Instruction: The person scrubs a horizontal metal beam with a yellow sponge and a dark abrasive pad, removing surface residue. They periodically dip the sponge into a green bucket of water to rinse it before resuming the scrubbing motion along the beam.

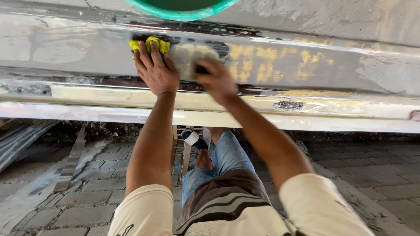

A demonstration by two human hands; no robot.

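1. Yellow cloth (148,45) lies bunched under the fingertips of the left hand (155,70), which presses it flat-palmed against the worn, filler-patched metal panel (306,61), its fingers spread over the cloth and not curled round it.
2. Just to the right, the right hand (216,81) is blurred with motion; it seems to be clamped on a small dark-edged block (194,59), perhaps a sanding pad, held against the same band of the panel, though the blur makes that hard to confirm.
3. To do this rubbing well, I would judge that the pad should stay flat on the surface, strokes should run along the panel's length, and the cloth should follow close beside to wipe the residue.
4. A green tub (181,8) sits at the top edge, right above both hands; a high stroke could knock its rim.
5. Below, the person sits with jeans-clad legs under the panel, one foot in a dark sandal (194,139) resting by a wooden stool frame (186,153).
6. Metal strips (72,159) lie on the paved floor (376,170) to the left, well apart from the work.
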